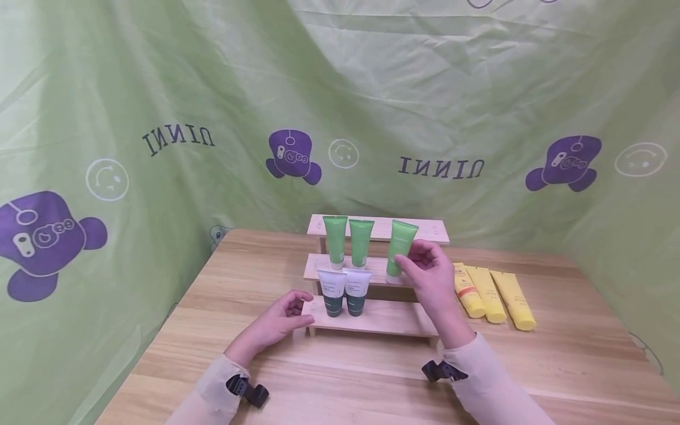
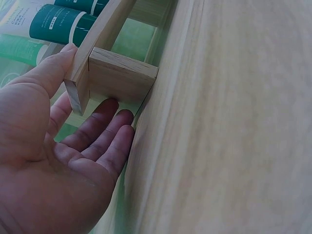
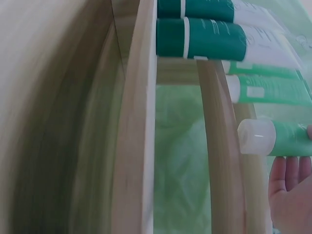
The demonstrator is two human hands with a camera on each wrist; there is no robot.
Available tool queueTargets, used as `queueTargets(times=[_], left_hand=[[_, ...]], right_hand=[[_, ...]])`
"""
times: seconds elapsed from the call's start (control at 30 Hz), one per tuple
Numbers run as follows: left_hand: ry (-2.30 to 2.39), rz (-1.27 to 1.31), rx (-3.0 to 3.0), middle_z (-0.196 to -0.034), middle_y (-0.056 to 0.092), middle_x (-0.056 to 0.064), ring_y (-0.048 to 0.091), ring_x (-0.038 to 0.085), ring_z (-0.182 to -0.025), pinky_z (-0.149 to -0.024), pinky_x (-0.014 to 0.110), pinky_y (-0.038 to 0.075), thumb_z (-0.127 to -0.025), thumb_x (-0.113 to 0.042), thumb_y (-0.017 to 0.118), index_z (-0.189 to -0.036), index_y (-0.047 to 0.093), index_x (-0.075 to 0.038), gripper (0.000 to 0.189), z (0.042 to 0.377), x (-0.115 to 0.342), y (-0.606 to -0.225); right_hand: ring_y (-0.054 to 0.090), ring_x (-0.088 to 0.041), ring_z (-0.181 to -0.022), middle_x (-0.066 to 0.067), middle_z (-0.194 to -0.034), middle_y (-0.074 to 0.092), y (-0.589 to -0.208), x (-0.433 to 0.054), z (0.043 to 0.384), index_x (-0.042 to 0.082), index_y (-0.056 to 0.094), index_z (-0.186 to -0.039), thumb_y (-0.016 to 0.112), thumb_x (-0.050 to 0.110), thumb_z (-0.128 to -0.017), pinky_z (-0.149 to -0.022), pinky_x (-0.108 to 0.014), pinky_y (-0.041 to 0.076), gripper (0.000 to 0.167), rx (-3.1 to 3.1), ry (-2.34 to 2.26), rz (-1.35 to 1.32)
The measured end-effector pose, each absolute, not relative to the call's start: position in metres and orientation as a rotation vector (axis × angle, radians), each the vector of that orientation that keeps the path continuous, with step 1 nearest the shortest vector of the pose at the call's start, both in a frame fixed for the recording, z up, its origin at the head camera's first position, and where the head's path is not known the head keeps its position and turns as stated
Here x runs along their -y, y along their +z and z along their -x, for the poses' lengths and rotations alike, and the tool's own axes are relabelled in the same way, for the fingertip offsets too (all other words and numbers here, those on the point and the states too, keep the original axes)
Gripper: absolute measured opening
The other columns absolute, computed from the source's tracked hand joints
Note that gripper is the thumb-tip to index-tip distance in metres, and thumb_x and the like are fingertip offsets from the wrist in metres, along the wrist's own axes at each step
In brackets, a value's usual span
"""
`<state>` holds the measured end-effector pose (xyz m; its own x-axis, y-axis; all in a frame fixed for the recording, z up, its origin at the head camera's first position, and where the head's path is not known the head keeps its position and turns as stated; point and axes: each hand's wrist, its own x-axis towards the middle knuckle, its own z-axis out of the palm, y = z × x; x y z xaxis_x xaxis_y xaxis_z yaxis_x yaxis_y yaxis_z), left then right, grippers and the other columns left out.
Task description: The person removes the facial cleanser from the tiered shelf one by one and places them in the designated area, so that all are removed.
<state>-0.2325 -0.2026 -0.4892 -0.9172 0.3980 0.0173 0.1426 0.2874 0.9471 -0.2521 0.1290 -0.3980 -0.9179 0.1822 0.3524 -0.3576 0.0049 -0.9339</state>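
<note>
A three-step wooden display rack (image 1: 393, 319) stands on the table. My right hand (image 1: 432, 277) pinches a green squeeze tube (image 1: 401, 242) between thumb and fingers, its white cap down at the right part of the middle step. In the right wrist view that tube's cap (image 3: 256, 137) is close over the step. My left hand (image 1: 276, 321) holds the left end of the bottom step, thumb at the board's edge and fingers by the leg (image 2: 122, 75). Two more green tubes (image 1: 335, 241) (image 1: 361, 242) stand upright on the middle step. Two white-and-dark-green tubes (image 1: 332, 289) (image 1: 356, 289) stand on the bottom step.
Three yellow tubes (image 1: 468, 292) (image 1: 489, 295) (image 1: 514, 301) lie side by side on the wooden table (image 1: 345, 378), right of the rack. A green printed curtain (image 1: 372, 88) hangs behind and along both sides of the table.
</note>
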Motion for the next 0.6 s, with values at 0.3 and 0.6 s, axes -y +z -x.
queueTargets(times=[0.3, 0.6], left_hand=[[1.673, -0.509, -2.346, -0.106, 0.061, 0.013, 0.060, 0.024, -0.097, -0.083, 0.030, 0.053, -0.088, -0.018, 0.073, -0.128, 0.051, -0.004, 0.047, 0.234, 0.203, -0.493], [1.673, -0.529, -2.345, -0.106, 0.061, 0.014, 0.061, 0.024, -0.097, -0.084, 0.030, 0.053, -0.089, -0.019, 0.073, -0.127, 0.051, -0.003, 0.047, 0.233, 0.203, -0.493]], right_hand=[[0.060, -0.020, -0.093, -0.010, -0.101, 0.062, -0.391, -0.159, 0.246, 0.002, 0.059, -0.111, 0.080, 0.003, -0.080, -0.082, -0.022, 0.052, 0.037, 1.861, 1.984, -0.099], [0.062, -0.019, -0.093, -0.009, -0.100, 0.064, -0.389, -0.187, 0.234, 0.003, 0.061, -0.110, 0.080, -0.001, -0.079, -0.082, -0.021, 0.053, 0.037, 1.845, 1.979, -0.047]])
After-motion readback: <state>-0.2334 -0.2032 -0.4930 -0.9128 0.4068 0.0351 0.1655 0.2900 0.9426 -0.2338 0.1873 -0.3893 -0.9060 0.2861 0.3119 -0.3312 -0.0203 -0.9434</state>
